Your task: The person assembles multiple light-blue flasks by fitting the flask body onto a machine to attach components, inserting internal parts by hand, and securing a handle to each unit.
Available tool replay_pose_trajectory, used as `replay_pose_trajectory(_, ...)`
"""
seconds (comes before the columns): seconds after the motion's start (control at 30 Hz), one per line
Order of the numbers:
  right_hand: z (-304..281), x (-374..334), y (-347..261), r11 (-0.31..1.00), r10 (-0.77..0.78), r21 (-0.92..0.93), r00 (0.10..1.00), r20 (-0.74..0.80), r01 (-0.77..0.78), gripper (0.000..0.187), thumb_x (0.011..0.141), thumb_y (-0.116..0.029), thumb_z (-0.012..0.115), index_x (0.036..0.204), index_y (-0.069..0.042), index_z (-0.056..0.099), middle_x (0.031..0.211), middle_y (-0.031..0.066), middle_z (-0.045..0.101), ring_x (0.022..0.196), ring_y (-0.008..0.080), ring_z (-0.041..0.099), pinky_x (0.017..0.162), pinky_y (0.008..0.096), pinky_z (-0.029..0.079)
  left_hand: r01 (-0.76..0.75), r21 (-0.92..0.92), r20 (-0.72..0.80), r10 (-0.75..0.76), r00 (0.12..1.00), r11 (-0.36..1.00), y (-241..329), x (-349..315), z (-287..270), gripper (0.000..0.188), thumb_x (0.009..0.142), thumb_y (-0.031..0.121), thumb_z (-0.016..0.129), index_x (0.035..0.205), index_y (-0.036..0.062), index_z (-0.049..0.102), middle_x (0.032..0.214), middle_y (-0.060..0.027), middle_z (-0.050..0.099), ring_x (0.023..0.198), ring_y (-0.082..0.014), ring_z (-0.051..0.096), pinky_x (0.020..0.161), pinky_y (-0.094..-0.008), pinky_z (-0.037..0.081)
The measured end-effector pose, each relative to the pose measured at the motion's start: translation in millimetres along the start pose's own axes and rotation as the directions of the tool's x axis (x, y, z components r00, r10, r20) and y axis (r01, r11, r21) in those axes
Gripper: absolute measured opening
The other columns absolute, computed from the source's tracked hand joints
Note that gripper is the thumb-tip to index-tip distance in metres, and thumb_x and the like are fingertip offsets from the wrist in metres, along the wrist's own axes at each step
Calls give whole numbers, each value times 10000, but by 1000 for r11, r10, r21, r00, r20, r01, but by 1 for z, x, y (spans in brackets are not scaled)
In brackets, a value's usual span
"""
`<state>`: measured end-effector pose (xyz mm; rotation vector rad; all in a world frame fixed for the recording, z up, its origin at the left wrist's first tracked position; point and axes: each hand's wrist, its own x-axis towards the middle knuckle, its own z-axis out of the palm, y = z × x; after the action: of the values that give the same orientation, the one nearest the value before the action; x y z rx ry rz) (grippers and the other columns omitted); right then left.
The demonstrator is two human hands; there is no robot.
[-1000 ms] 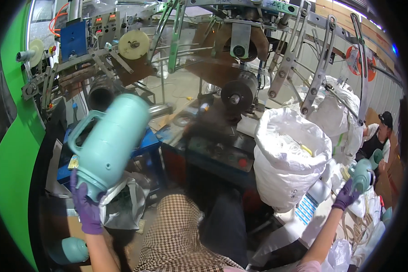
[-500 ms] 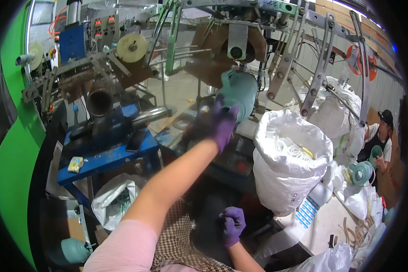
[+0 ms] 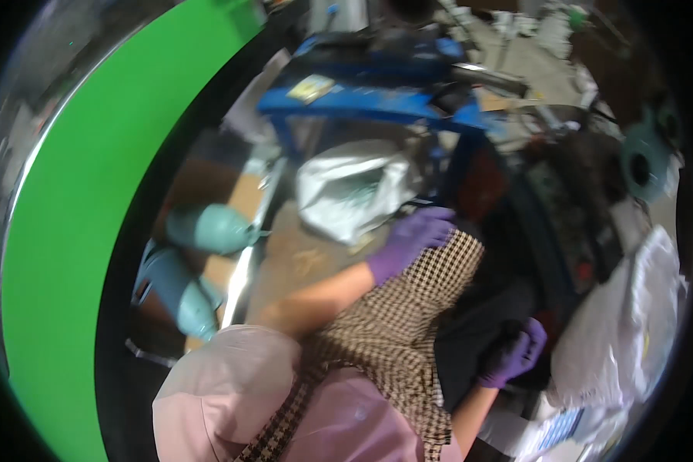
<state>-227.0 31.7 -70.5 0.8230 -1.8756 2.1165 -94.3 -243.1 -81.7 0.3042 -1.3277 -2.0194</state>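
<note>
Left hand (image 3: 413, 237) gloved purple, open and flat on the checked apron (image 3: 408, 308), just below the grey bag (image 3: 352, 190). Right hand (image 3: 513, 356) gloved too, curled shut on dark cloth (image 3: 477, 339) right of the apron. Teal jugs (image 3: 200, 262) well left.

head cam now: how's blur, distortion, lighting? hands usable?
Head view: motion blur all over; left hand and right hand, both in purple gloves, are soft-edged, so grip is unclear. Fisheye bends the green panel into an arc, with a black rim. The blue stand and white bag are smeared; the right side is dark.
</note>
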Motion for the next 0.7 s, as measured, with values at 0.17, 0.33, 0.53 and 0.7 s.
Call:
replay_pose_trajectory(0.17, -13, 2, 18, 998, 27, 52, 1000, 13, -28, 327, 993, -152, 508, 1232, 56, 590, 1119, 142, 644, 930, 236, 604, 851, 348, 510, 522, 451, -789, 51, 612, 724, 30, -243, -258, 166, 955, 207, 595, 960, 45, 629, 858, -80, 633, 801, -235, 621, 737, -358, 509)
replay_pose_trajectory(0.33, -46, 5, 35, 929, -206, -263, 953, 220, 261, 313, 1014, -111, 480, 1225, 93, 591, 1251, 176, 629, 1045, 259, 620, 937, 358, 515, 855, 498, -864, -6, 504, 146, 108, -437, -291, 243, 960, 275, 547, 955, 48, 632, 879, -109, 659, 904, -274, 642, 821, -401, 508)
replay_pose_trajectory(0.53, -26, -2, 15, 970, -51, -225, 984, 170, 89, 265, 1002, -54, 520, 1213, 75, 614, 1217, 138, 641, 1096, 233, 599, 1009, 349, 463, 174, -919, -265, -879, 396, 355, 73, -583, -317, 169, 934, 217, 554, 893, 74, 636, 795, -64, 629, 731, -176, 634, 647, -346, 509)
replay_pose_trajectory(0.7, -6, 4, 13, 988, -22, -141, 962, 271, 63, 250, 996, -68, 541, 1188, 70, 621, 1195, 134, 644, 1079, 227, 595, 998, 344, 460, -327, -675, -667, -736, -113, 662, 46, -611, -357, 305, 878, 426, 632, 888, 121, 637, 824, -37, 635, 676, -190, 595, 649, -324, 515)
